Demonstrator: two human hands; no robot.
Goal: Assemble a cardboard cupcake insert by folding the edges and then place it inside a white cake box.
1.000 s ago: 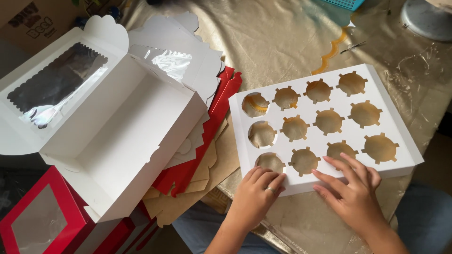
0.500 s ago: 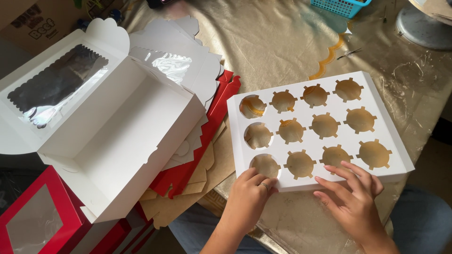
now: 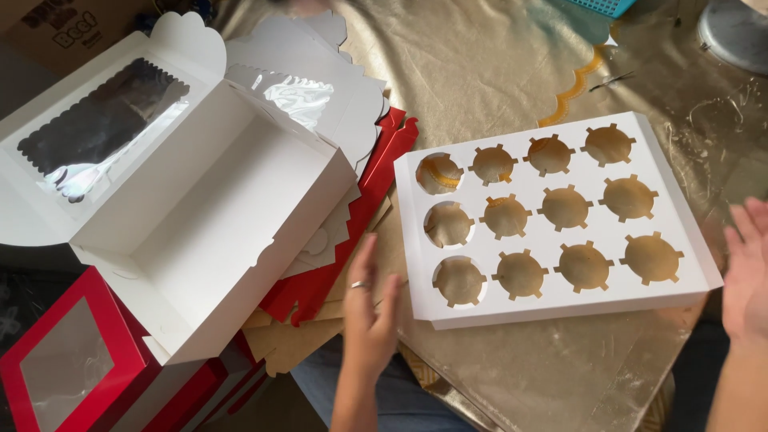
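A white cardboard cupcake insert (image 3: 552,296) with several round holes lies flat on the gold-covered table. My left hand (image 3: 370,308) hovers just off its near left corner, fingers apart, a ring on one finger, holding nothing. My right hand (image 3: 748,268) is at the frame's right edge beside the insert's right side, also spread and empty. Neither hand touches the insert.
An open white bakery box (image 3: 200,232) with a windowed lid stands at the left. Flat white, red and brown box blanks (image 3: 352,216) are stacked under and beside it. A red windowed box (image 3: 64,368) sits bottom left. The gold table cover (image 3: 480,64) stretches behind.
Both hands have lifted off the insert's near edge and moved apart, the left one leftward, the right one to the right edge. The insert now lies untouched.
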